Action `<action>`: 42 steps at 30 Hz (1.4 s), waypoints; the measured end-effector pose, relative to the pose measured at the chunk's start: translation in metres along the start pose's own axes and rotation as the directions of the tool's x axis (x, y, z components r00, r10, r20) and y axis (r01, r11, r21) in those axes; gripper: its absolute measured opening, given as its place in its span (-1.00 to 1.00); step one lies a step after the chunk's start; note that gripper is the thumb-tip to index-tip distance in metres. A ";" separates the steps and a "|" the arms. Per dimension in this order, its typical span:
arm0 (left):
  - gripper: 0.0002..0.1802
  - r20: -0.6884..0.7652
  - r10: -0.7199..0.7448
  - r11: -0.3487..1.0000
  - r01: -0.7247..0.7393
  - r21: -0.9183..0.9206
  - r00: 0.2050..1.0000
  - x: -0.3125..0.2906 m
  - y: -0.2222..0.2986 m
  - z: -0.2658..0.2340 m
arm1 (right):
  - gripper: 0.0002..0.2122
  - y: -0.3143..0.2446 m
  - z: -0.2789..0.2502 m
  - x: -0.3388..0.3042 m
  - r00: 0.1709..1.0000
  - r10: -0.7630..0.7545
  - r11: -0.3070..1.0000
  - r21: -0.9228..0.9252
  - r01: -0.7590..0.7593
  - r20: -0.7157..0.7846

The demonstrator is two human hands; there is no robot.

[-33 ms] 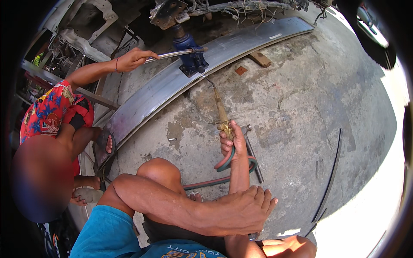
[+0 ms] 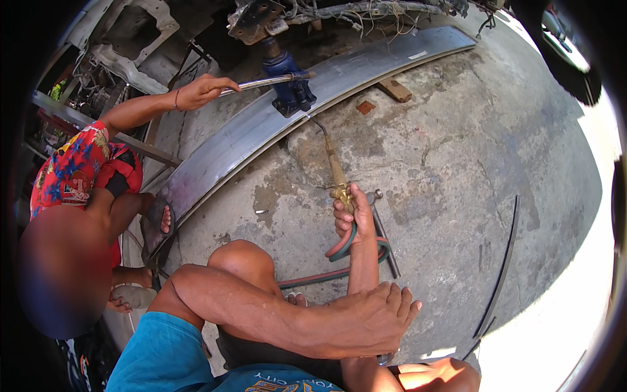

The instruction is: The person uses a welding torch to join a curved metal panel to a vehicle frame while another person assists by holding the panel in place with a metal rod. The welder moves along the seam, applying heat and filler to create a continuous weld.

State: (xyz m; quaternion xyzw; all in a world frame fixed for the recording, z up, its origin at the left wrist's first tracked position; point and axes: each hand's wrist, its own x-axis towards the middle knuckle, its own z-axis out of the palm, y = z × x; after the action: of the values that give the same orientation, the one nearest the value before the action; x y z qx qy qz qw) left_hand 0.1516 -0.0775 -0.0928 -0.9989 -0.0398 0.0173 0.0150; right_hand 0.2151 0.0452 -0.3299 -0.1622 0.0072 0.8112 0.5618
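My right hand (image 2: 353,219) is wrapped round the brass body of a gas torch (image 2: 335,163), with red and green hoses (image 2: 339,251) looping under the wrist. The torch's thin bent tip points at the near edge of a long curved metal strip (image 2: 241,134), by the base of a blue bottle jack (image 2: 284,81). No flame can be made out. My left forearm crosses in front of me, and my left hand (image 2: 366,320) lies flat over my right forearm, fingers stretched out, holding nothing.
At left a crouching person's hand (image 2: 202,91) grips a metal bar (image 2: 258,83) at the jack; their foot is on the strip. A hammer (image 2: 385,238) lies beside my right hand. A wood block (image 2: 395,89), a black strip (image 2: 501,271) and vehicle parts with loose wires (image 2: 366,13) are around.
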 end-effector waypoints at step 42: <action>-0.48 -0.054 -0.002 0.997 0.006 0.082 0.999 -0.021 -0.026 0.002 | -0.66 -0.062 0.003 0.043 0.994 -0.112 0.993 -0.020 0.112 -0.010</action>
State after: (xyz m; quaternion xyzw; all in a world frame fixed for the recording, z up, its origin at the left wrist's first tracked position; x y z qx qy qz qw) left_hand 0.1282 -0.0531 -0.0931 -0.9975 -0.0406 -0.0080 0.0570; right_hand 0.2571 0.1076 -0.3277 -0.1723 -0.0064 0.7774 0.6050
